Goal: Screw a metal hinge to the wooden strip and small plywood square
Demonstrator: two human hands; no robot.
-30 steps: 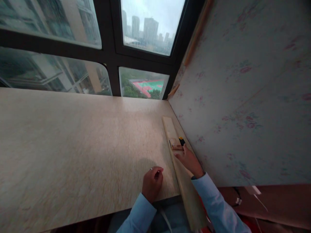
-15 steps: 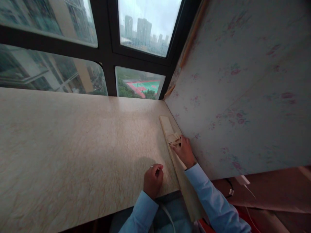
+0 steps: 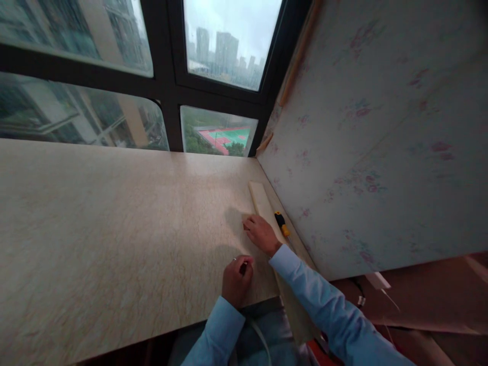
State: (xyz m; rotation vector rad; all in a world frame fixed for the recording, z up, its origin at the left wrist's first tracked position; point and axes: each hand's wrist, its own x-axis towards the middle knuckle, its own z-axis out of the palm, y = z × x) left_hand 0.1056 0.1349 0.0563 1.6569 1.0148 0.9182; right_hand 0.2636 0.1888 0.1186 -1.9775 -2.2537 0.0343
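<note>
Left hand (image 3: 237, 282) curled above near part of sill (image 3: 152, 213); contents hidden, grip uncertain. Right hand (image 3: 261, 234), fingers bent together, extends past left edge of board (image 3: 260, 196); cannot tell if it grasps anything. Screwdriver (image 3: 282, 224) lies right of board, near wall (image 3: 343, 152), unheld.

We see a dark window frame (image 3: 164, 96) at the far side, grey daylight falling on a pale marbled countertop (image 3: 125, 223), and at right a whitish wall (image 3: 354, 137) with faded pink flowers, torn near the window corner
</note>
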